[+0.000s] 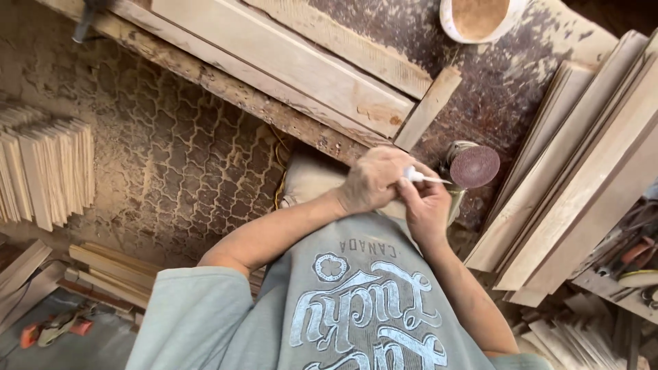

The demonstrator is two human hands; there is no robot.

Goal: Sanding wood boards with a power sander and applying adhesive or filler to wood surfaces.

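Head view, left to right. Far left: stack of thin wood slats [48, 171] standing on edge on the dusty patterned floor [171, 157], well apart from the work. Low left: more loose strips [110, 270] and an orange-handled tool [51, 331] on the ground.

Centre: left hand [370, 179] is curled over the work, fingers closed around the rear of a small white tube [415, 175]; what else sits under the palm is hidden. Right hand [426, 205] is just beside it, touching, fingers pinched together on the tube near the nozzle. The thin white tip points right, toward the maroon sanding disc [474, 166] of a small tool lying on the worktop [507, 75].

Judgement on doing this well: keep both wrists braced against the body so the tip stays steady, squeeze light and slow from the rear hand, steer with the front pinch only. Keep the tip just off the disc face, not dragging. Watch for drips on the shirt below.

Above: long boards [288, 62] and a short offcut [428, 108]. Top: white tub [480, 17] of brown powder. Right: leaning planks [582, 164], near but clear of the hands.
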